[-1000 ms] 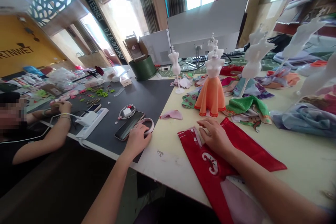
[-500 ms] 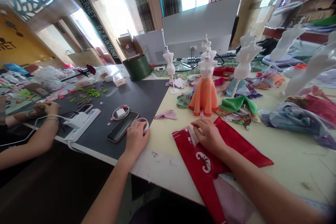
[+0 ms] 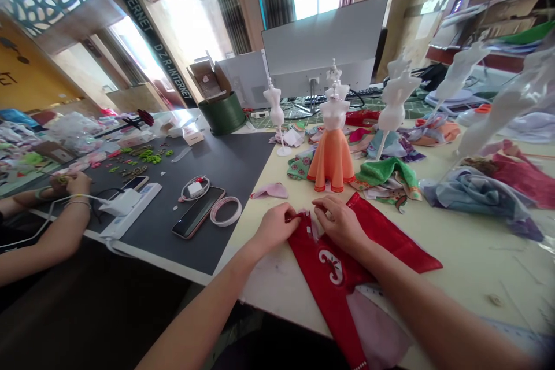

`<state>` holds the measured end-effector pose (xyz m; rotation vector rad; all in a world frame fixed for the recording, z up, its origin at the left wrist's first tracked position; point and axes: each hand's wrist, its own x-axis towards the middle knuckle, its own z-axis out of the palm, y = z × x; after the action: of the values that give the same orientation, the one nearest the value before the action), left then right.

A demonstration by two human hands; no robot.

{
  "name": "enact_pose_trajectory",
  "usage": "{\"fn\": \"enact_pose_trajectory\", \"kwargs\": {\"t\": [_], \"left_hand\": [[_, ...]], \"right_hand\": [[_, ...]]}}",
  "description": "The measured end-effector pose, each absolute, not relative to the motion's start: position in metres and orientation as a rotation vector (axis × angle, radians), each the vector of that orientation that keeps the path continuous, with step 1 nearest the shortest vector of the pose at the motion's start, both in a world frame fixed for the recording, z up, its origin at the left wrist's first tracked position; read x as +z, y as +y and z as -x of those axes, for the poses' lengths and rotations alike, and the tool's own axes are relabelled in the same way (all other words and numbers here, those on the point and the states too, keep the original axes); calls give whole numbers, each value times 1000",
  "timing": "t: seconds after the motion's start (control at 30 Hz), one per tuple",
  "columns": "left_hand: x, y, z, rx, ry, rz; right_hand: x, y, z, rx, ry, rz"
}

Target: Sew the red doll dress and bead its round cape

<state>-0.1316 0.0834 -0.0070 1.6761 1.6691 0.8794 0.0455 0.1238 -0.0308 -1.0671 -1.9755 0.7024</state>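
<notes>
Red fabric (image 3: 315, 286) with a white paisley motif lies on the pale table in front of me, part of it showing a pinkish-grey underside. My left hand (image 3: 275, 226) is closed at its upper left corner, the fingertips pinching the edge. Across the top edge rests my right hand (image 3: 340, 222), its fingers curled together and pressed on the cloth; the fingertips are partly hidden. Between the hands, small white tape pieces (image 3: 309, 225) show on the fabric. A roll of white tape (image 3: 226, 211) lies left of my left hand, beside a phone (image 3: 198, 212).
Behind the hands stands a mini dress form in an orange skirt (image 3: 332, 159), with several white dress forms and scattered cloth scraps around it. A power strip (image 3: 132, 208) lies on the dark mat (image 3: 243, 156). At far left are another person's hands (image 3: 71, 185).
My left hand has left the tape roll and moved right to the red fabric's upper left corner. My right hand stays on the fabric. The view has shifted slightly.
</notes>
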Motion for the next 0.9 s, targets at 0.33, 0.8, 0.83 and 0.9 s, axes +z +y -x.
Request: {"fn": "enact_pose_trajectory", "kwargs": {"t": [0.33,0.8,0.83,0.9], "left_hand": [[-2,71,121,1219,1287,-1020],[-6,68,105,1481,1146,-826],[-8,68,104,1487,1156,-831],[-9,68,103,1494,1179,-861]], "right_hand": [[-12,122,-52,1220,-1806,1082],[-10,109,-41,1797,-1325,803],[-10,107,-40,1790,-1309,798],[-10,106,-38,1778,-1279,795]]}}
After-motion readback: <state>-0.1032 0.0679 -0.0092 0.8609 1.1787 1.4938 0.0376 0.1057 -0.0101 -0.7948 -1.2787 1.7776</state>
